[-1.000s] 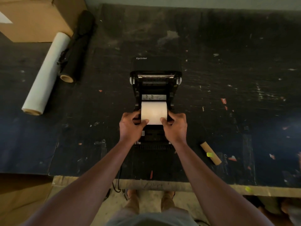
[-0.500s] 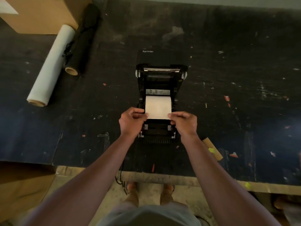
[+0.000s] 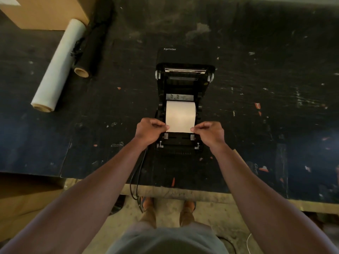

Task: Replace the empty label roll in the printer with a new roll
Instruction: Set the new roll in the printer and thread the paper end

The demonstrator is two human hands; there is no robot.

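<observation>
- Dark, scuffed worktable (image 3: 266, 110); black printer (image 3: 184, 83) at centre, lid thrown open toward far edge.
- New label roll (image 3: 180, 111) seated in bay, long axis running left to right; free end drawn toward near edge.
- Left hand (image 3: 149, 130) pinching left corner of leading edge, right hand (image 3: 209, 132) pinching right corner; both equally near.
- Paper guides (image 3: 178, 137) just below grip, nearer the body: probable next stop for the edge.
- White film roll (image 3: 57, 64) well apart, far left.

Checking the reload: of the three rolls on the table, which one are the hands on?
The white label roll seated in the open printer, its free end pinched by both hands; the other two lie untouched far left.
</observation>
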